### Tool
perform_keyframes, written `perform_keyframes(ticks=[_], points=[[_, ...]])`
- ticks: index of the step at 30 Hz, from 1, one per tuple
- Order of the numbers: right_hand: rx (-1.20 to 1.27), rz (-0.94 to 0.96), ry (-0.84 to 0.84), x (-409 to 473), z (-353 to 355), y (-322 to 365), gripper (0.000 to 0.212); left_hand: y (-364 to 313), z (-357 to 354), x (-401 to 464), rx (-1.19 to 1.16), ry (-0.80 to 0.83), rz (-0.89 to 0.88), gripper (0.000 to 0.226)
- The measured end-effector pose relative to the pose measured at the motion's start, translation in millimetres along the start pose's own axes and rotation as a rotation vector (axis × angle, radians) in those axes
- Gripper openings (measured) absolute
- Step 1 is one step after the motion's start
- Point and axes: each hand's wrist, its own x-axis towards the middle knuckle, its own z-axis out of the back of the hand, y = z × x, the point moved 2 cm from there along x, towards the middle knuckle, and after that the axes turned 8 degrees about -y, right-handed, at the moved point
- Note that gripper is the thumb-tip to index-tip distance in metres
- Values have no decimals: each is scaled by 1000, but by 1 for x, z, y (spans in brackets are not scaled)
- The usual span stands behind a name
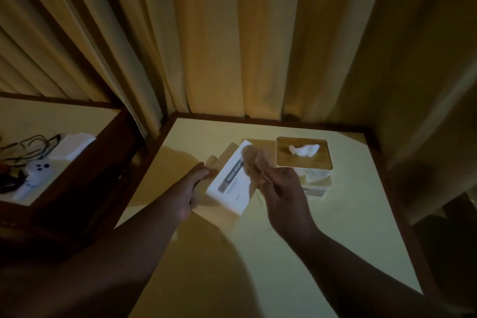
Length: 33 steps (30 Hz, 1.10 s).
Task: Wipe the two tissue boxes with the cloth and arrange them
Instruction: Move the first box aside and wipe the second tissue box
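Note:
A white tissue box (230,183) with a grey "TISSUE HOLDER" label is tipped up on the pale table (335,227). My left hand (192,188) grips its left side. My right hand (284,188) holds a brownish cloth (251,160), blurred, against the box's upper right face. A second tissue box (303,155) with a wooden lid and a white tissue sticking out stands upright just to the right, behind my right hand. Its lower front is partly hidden by that hand.
Yellow-brown curtains (232,46) hang along the table's far edge and right side. A dark wooden rim (258,119) frames the table. To the left, a lower shelf holds a white game controller (33,175), dark cables (28,144) and a white packet (74,143).

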Motion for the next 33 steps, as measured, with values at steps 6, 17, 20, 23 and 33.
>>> perform_keyframes(ticks=[6,17,20,23,33], points=[[-59,91,98,-5,2,5,28,0,0,-11,-12,-23,47,26],[-140,361,205,-12,-9,40,38,-6,10,-14,-129,-188,173,62],[-125,331,136,8,-10,45,40,-10,5,-19,-169,-91,196,52],[-154,415,103,14,-15,56,37,-13,1,-18,-193,-97,175,59],[-474,726,357,2,-5,11,29,-27,4,-9,-358,-67,145,51]])
